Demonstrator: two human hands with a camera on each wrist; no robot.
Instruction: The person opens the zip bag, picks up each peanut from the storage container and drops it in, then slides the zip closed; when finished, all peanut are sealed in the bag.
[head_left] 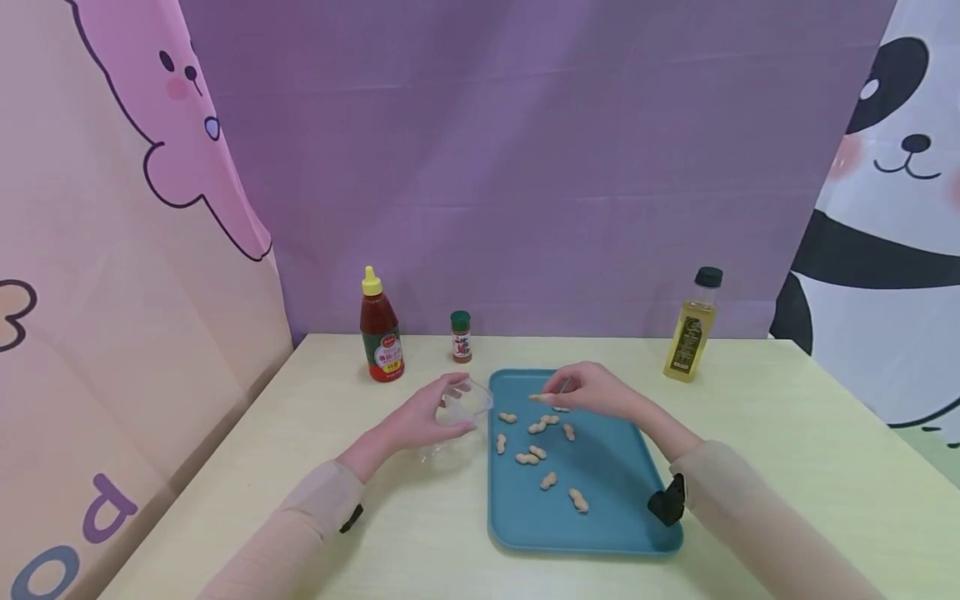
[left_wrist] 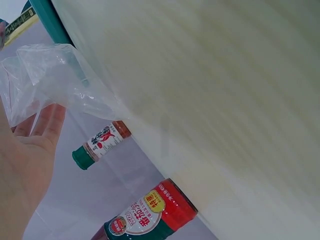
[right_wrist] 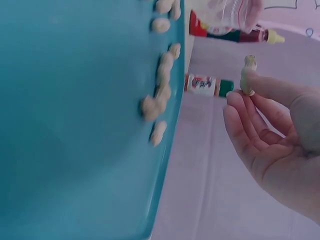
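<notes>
My left hand (head_left: 420,419) holds a clear plastic bag (head_left: 468,402) just left of the blue tray (head_left: 525,525), its fingers and thumb around the bag's mouth. The left wrist view shows the thin, crinkled bag (left_wrist: 55,80) hanging from the fingers. Over the tray's far part, my right hand (head_left: 596,390) pinches an unshelled peanut (right_wrist: 248,75) between thumb and fingertips. Below it, several more peanuts (head_left: 527,458) lie scattered on the tray, mostly towards its left side.
Behind the left hand stand a red sauce bottle (head_left: 382,342) with a yellow tip and a small green-capped spice jar (head_left: 461,337). An oil bottle (head_left: 690,329) is at the back right of the pale table (head_left: 315,408). A purple cloth (head_left: 510,183) hangs behind.
</notes>
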